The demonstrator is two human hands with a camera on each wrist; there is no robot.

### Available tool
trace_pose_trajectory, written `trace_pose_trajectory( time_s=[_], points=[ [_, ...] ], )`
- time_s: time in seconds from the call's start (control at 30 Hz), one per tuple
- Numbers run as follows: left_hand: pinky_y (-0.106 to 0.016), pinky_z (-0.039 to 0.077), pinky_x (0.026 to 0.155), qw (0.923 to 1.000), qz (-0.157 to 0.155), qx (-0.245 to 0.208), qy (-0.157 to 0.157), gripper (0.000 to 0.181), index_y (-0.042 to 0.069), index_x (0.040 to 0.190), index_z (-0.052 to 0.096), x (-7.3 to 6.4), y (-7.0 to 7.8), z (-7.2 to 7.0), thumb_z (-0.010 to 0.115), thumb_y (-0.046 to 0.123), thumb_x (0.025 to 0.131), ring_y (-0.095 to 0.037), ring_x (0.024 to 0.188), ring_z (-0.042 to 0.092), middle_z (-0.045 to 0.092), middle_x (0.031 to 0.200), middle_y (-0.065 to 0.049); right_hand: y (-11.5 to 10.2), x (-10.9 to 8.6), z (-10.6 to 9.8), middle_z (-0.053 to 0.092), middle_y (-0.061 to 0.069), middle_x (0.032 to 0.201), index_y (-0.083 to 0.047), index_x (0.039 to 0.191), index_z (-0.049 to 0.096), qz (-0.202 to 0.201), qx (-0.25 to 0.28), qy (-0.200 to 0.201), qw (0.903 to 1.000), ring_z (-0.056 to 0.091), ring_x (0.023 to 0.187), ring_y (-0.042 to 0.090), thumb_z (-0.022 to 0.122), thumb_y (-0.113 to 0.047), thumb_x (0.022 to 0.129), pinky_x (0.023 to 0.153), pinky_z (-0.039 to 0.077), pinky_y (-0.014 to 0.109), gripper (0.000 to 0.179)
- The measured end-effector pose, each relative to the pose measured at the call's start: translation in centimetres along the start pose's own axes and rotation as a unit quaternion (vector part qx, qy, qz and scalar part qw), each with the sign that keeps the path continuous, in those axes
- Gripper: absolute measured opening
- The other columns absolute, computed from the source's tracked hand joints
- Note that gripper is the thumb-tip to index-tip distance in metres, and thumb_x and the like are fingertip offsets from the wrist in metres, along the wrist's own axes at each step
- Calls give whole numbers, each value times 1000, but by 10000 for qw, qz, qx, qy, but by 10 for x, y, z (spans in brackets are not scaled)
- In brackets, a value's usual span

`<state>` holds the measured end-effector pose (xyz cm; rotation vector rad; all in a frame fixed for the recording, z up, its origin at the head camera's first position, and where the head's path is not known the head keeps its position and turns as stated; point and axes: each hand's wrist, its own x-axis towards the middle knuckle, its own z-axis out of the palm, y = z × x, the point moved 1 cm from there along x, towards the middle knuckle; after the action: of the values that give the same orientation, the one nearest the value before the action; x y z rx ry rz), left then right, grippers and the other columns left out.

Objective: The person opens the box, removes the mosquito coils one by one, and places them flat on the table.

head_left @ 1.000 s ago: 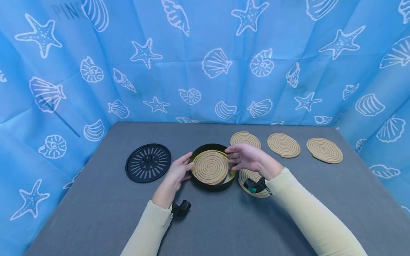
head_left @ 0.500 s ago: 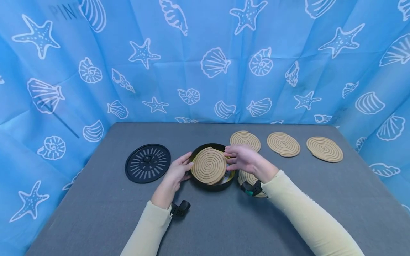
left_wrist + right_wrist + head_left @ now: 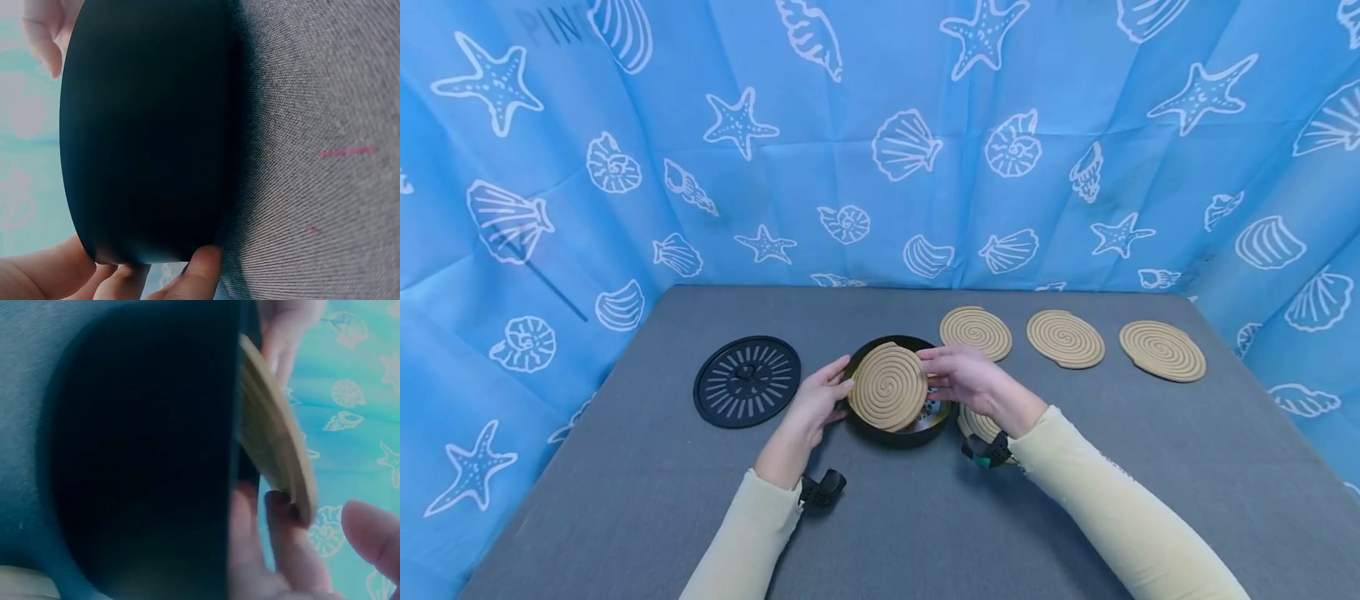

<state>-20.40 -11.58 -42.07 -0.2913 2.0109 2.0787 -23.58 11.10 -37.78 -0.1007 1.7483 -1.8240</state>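
Observation:
In the head view a beige spiral mosquito coil (image 3: pixel 889 387) leans in a round black tin (image 3: pixel 904 439), its right side raised. My left hand (image 3: pixel 808 408) grips the tin's left side, thumb at the rim; the left wrist view shows its fingers (image 3: pixel 203 272) along the wall. My right hand (image 3: pixel 973 382) is at the coil's raised right edge. From the right wrist, a fingertip hooks under the tilted coil (image 3: pixel 281 431), while the thumb (image 3: pixel 375 534) stands off it. A bit of yellow and printed lining shows inside the tin.
A slotted black lid (image 3: pixel 747 382) lies left of the tin. On the grey cloth to the right are more coils: one behind the right hand (image 3: pixel 976 332), two farther right (image 3: pixel 1065 338), (image 3: pixel 1162 351); another (image 3: pixel 979 425) lies partly under the right wrist. A blue shell-patterned curtain (image 3: pixel 850 150) hangs behind.
The coil has tilted up and slid slightly left, uncovering more of the tin's inside on the right. My right hand has moved left to its edge; my left hand has stayed on the tin.

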Motion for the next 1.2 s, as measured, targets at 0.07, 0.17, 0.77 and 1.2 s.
trace_pose_trajectory(
  time_s=[0.07,0.17,0.77,1.2],
  points=[
    [-58,35,105,10000,-3,-9,18,48,11,150,37,0,0,1,45,6,103,-31,140,33,33,154,-13,3,0,1,68,1,98,13,140,36,-3,130,-38,9999,64,88,11,47,-2,98,79,53,31,46],
    [-58,35,105,10000,-28,-15,50,48,11,150,37,-1,1,1,45,6,103,-31,140,33,34,154,-13,6,0,2,67,5,103,12,141,33,9,454,-135,9989,65,90,13,46,3,98,75,56,29,46],
    [-56,37,105,9999,-69,-16,128,48,11,150,38,-1,2,2,46,7,102,-30,139,35,34,154,-13,13,-4,8,53,23,117,-2,154,18,-55,719,74,9974,67,77,15,43,13,95,62,57,24,65],
    [-53,39,104,9999,28,125,93,47,10,149,39,-3,1,0,47,10,102,-30,136,39,38,152,-13,10,-20,-7,34,35,145,0,154,5,-359,855,-82,9957,67,92,15,36,12,96,77,57,28,67]
  ],
)
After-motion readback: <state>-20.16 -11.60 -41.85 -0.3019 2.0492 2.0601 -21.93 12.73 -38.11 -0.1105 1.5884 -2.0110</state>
